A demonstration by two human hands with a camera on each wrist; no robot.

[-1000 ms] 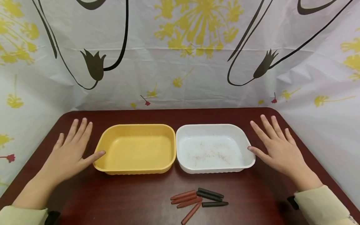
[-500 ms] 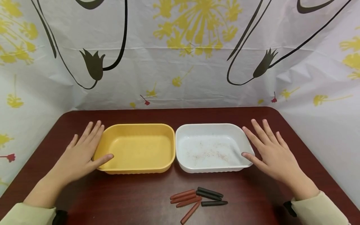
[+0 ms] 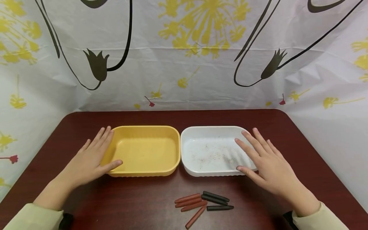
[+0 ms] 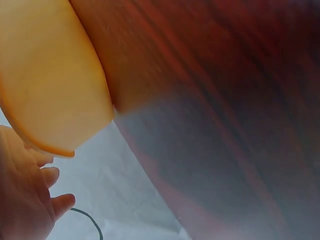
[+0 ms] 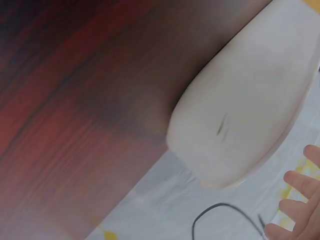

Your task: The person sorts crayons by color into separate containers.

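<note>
My left hand (image 3: pixel 90 159) hovers with straight, spread fingers at the left end of a yellow rectangular tub (image 3: pixel 143 174), its thumb overlapping the near left corner. On the other side my right hand (image 3: pixel 267 163) reaches over the right end of a white tub (image 3: pixel 212 172), fingers spread and holding nothing. Both wrist views show the tubs' outer walls, yellow (image 4: pixel 50 75) on the left and white (image 5: pixel 240 100) on the right. Several reddish-brown crayons (image 3: pixel 191 208) and a few black crayons (image 3: pixel 219 208) lie on the table in front of the tubs.
The dark red-brown table (image 3: pixel 129 204) has rounded far corners. A white sheet (image 3: pixel 187 64) printed with yellow and dark flowers hangs behind it and along both sides. Faint brownish specks mark the white tub's floor (image 3: pixel 212 150). The two tubs stand side by side.
Both hands have moved inward: the left hand rightward to the yellow tub's end, the right hand leftward over the white tub's end. Tubs and crayons stay where they were.
</note>
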